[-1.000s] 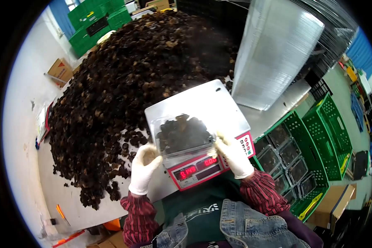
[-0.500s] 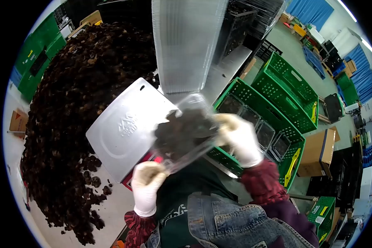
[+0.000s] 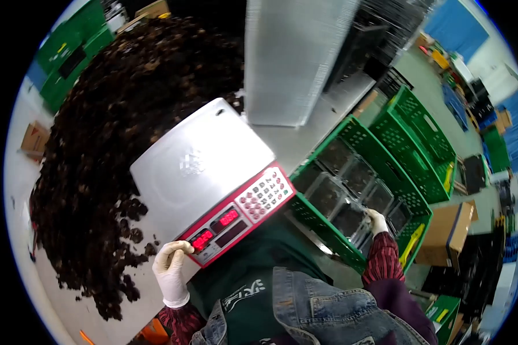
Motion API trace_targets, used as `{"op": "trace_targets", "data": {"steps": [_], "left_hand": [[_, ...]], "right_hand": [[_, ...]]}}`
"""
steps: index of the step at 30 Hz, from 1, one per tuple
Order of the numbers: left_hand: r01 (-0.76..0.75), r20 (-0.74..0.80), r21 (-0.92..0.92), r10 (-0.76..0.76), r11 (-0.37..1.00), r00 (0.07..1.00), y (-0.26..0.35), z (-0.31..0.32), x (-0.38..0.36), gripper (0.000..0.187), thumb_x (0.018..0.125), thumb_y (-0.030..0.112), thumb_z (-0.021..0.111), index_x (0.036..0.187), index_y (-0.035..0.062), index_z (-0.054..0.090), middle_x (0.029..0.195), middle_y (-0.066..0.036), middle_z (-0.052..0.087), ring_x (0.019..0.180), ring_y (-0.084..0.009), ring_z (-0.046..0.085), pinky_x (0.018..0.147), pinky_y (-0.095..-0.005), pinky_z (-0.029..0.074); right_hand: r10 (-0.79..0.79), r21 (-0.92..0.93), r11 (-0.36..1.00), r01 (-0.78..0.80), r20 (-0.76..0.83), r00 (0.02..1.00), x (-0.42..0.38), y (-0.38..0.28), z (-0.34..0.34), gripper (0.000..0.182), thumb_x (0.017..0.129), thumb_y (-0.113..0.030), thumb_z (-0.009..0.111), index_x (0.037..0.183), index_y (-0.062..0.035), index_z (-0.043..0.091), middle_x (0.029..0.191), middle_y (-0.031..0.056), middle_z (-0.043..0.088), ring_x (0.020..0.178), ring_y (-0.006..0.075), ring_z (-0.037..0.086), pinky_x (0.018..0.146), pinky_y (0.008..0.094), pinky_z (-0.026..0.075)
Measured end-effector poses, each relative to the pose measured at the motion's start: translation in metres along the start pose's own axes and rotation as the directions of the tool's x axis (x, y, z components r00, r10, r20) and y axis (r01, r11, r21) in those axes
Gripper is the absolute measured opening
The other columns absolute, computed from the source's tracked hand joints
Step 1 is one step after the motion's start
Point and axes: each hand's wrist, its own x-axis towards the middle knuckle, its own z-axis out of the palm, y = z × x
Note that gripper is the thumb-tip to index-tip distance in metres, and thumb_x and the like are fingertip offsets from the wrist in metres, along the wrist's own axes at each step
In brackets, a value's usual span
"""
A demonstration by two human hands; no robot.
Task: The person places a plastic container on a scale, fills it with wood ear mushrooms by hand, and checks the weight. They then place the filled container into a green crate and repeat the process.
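My right hand (image 3: pixel 377 222), in a white glove, reaches into a green crate (image 3: pixel 305 201) and is closed on the edge of a clear plastic box (image 3: pixel 351 218). Several other clear boxes with dark contents lie in the same crate. At the front left corner of a scale with a bare metal plate (image 3: pixel 201 167) is my gloved left hand (image 3: pixel 171 270). Its fingers are curled together beside the lit red display (image 3: pixel 202 240); whether anything is between them is too small to tell.
A large heap of dark, fungus-like pieces (image 3: pixel 115 115) covers the left side. Tall stacked clear plastic trays (image 3: pixel 293 63) stand behind the scale. Another green crate (image 3: pixel 414 138) and a cardboard box (image 3: pixel 446 230) are at the right.
The filled clear box has gone from above the scale to the green crate with my right hand. My left hand has let go of the box and moved slightly left and down.
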Motion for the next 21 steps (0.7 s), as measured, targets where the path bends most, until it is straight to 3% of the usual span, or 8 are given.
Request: {"op": "trace_targets", "data": {"steps": [6, 8, 9, 11, 13, 17, 20, 21], "left_hand": [[0.129, -0.202, 0.12, -0.103, 0.984, 0.974, -0.016, -0.032, -0.016, 0.01, 0.088, -0.003, 0.058, 0.094, -0.0053, 0.066, 0.091, -0.009, 0.067, 0.086, -0.016, 0.063, 0.081, -0.0279, 0.05], [0.122, -0.224, 0.191, -0.078, 0.974, 0.971, -0.019, -0.041, -0.014, 0.01, 0.088, -0.001, 0.061, 0.094, -0.0046, 0.067, 0.092, -0.008, 0.067, 0.087, -0.0148, 0.063, 0.08, -0.0265, 0.05], [0.069, -0.221, 0.253, -0.012, 0.965, 0.975, -0.021, -0.047, -0.011, 0.011, 0.087, 0.0, 0.061, 0.096, -0.003, 0.068, 0.093, -0.009, 0.067, 0.087, -0.0161, 0.064, 0.079, -0.0265, 0.05], [-0.035, -0.16, 0.475, 0.125, 0.879, 0.979, -0.023, -0.066, 0.003, 0.015, 0.085, 0.001, 0.063, 0.099, 0.0004, 0.069, 0.096, -0.011, 0.066, 0.087, -0.0199, 0.064, 0.079, -0.0265, 0.05], [-0.06, -0.075, 0.695, 0.156, 0.716, 0.985, -0.017, -0.088, 0.027, 0.023, 0.082, 0.004, 0.065, 0.104, 0.0038, 0.068, 0.102, -0.014, 0.064, 0.091, -0.0278, 0.063, 0.082, -0.0301, 0.05], [-0.208, -0.004, 0.789, 0.343, 0.578, 0.939, -0.029, -0.157, 0.113, 0.032, 0.081, 0.012, 0.065, 0.112, 0.0063, 0.067, 0.115, -0.016, 0.063, 0.111, -0.0311, 0.057, 0.093, -0.0365, 0.047], [-0.21, 0.008, 0.845, 0.381, 0.492, 0.924, -0.027, -0.182, 0.19, 0.041, 0.08, 0.017, 0.068, 0.12, 0.0113, 0.064, 0.126, -0.015, 0.057, 0.116, -0.032, 0.053, 0.098, -0.0374, 0.045], [-0.187, -0.005, 0.891, 0.42, 0.414, 0.908, -0.029, -0.182, 0.212, 0.043, 0.081, 0.017, 0.068, 0.123, 0.0133, 0.062, 0.128, -0.015, 0.056, 0.118, -0.0315, 0.053, 0.099, -0.0355, 0.045]], "right_hand": [[-0.06, -0.266, 0.964, -0.022, -0.297, 0.953, 0.078, 0.072, 0.004, 0.015, 0.089, -0.027, 0.062, 0.087, -0.0132, 0.068, 0.06, -0.0056, 0.05, 0.048, 0.0084, 0.043, 0.046, 0.0249, 0.036], [0.06, -0.055, 0.996, -0.075, -0.235, 0.97, 0.083, 0.068, 0.024, 0.024, 0.091, -0.029, 0.06, 0.084, -0.0082, 0.068, 0.059, 0.0002, 0.054, 0.05, 0.0161, 0.053, 0.047, 0.0306, 0.043], [0.074, -0.35, 0.921, -0.17, -0.271, 0.96, 0.099, 0.071, 0.019, 0.029, 0.091, -0.032, 0.06, 0.085, -0.0044, 0.068, 0.064, 0.006, 0.06, 0.056, 0.0216, 0.059, 0.05, 0.0344, 0.047], [0.135, -0.809, 0.529, -0.258, -0.22, 0.966, 0.09, 0.037, 0.038, 0.039, 0.089, -0.037, 0.061, 0.087, 0.0017, 0.067, 0.075, 0.0166, 0.067, 0.069, 0.0297, 0.068, 0.059, 0.0404, 0.053], [0.132, -1.0, -0.012, 0.008, 0.006, 0.991, 0.087, -0.007, 0.052, 0.039, 0.09, -0.038, 0.058, 0.087, -0.0007, 0.069, 0.081, 0.0206, 0.07, 0.078, 0.0318, 0.07, 0.067, 0.0421, 0.055], [-0.241, -0.624, -0.714, 0.317, 0.645, 0.725, 0.132, -0.138, 0.068, 0.009, 0.076, -0.015, 0.06, 0.073, -0.0084, 0.066, 0.07, 0.0138, 0.063, 0.067, 0.0302, 0.064, 0.06, 0.0375, 0.05], [-0.787, -0.897, -0.376, 0.233, 0.442, 0.431, 0.08, -0.336, 0.136, 0.019, 0.085, 0.003, 0.049, 0.095, -0.0052, 0.063, 0.09, 0.0153, 0.062, 0.082, 0.0275, 0.062, 0.072, 0.0378, 0.051], [-0.949, -0.806, 0.014, 0.592, 0.176, 0.263, 0.067, -0.388, 0.152, 0.023, 0.095, -0.003, 0.045, 0.109, -0.0048, 0.063, 0.097, 0.0164, 0.063, 0.092, 0.0237, 0.063, 0.077, 0.0314, 0.05]]}}
